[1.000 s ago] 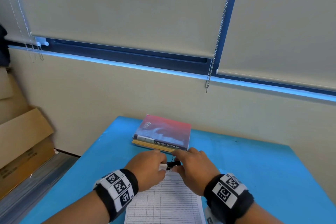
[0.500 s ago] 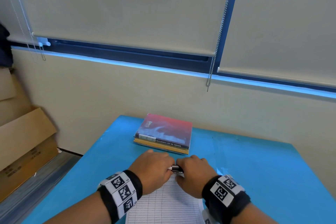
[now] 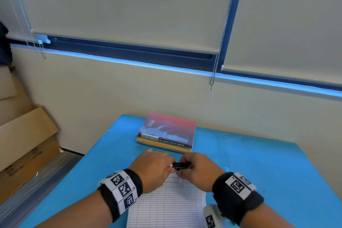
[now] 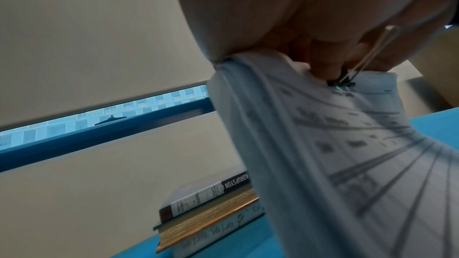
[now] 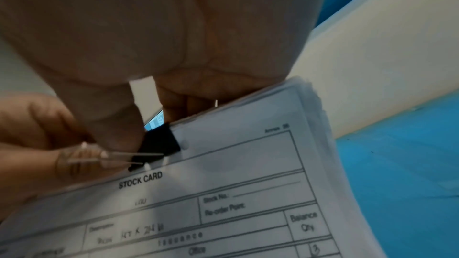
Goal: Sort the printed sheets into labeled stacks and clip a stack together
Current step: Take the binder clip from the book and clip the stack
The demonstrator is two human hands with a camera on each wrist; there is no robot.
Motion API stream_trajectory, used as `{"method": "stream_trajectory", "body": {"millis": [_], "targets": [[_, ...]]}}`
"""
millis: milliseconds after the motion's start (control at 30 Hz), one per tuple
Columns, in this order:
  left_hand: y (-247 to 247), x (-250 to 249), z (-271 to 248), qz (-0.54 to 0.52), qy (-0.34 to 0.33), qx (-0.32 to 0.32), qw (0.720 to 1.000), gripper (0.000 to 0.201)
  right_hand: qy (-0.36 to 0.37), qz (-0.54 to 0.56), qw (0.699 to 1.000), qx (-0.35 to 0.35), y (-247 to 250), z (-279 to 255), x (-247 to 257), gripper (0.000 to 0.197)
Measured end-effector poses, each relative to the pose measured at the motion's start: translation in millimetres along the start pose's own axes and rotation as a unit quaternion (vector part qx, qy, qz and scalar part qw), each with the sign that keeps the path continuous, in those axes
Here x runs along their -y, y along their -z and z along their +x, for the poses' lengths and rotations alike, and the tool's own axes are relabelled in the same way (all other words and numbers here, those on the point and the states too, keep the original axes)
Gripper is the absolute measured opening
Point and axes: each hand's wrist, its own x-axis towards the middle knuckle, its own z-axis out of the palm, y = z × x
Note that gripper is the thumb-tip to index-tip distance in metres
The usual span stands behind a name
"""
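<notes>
A stack of printed sheets (image 3: 166,207) headed "STOCK CARD" (image 5: 223,193) lies on the blue table (image 3: 268,172), its far edge lifted. A black binder clip (image 3: 181,165) sits on the middle of that edge. My left hand (image 3: 157,166) grips the edge from the left and pinches the clip's silver wire lever (image 5: 119,158), which also shows in the left wrist view (image 4: 367,54). My right hand (image 3: 199,169) holds the edge from the right, its thumb (image 5: 116,128) pressed on the clip's black body (image 5: 160,143). The fingertips are hidden in the head view.
Two stacked books (image 3: 166,132) lie just beyond the hands, near the table's far edge by the wall. Cardboard boxes (image 3: 24,144) stand on the floor to the left. Bare blue tabletop stretches to the right. Blind chains (image 3: 220,42) hang on the wall.
Both hands stayed at the stack's far edge, closing together over the clip half a second ago. Now they are slightly apart again and the black clip shows between them.
</notes>
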Motion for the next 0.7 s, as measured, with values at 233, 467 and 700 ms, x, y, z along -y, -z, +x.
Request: {"method": "stream_trajectory", "body": {"millis": [233,467,700], "targets": [[-6.7,-0.8,2.5,-0.028,0.008,0.028,0.999,0.026,0.002,-0.143,0.990,-0.008,-14.8,-2.2,-7.2,0.019],[-16.3,36.2,2.5,-0.099,0.123,0.100,0.982,0.032,-0.120,-0.134,0.984,0.005,-3.3,-2.3,-49.9,0.011],[-53.5,57.3,4.0,-0.118,0.296,0.127,0.939,0.050,-0.219,-0.106,0.970,-0.019,-22.9,16.7,-90.3,0.016]]}}
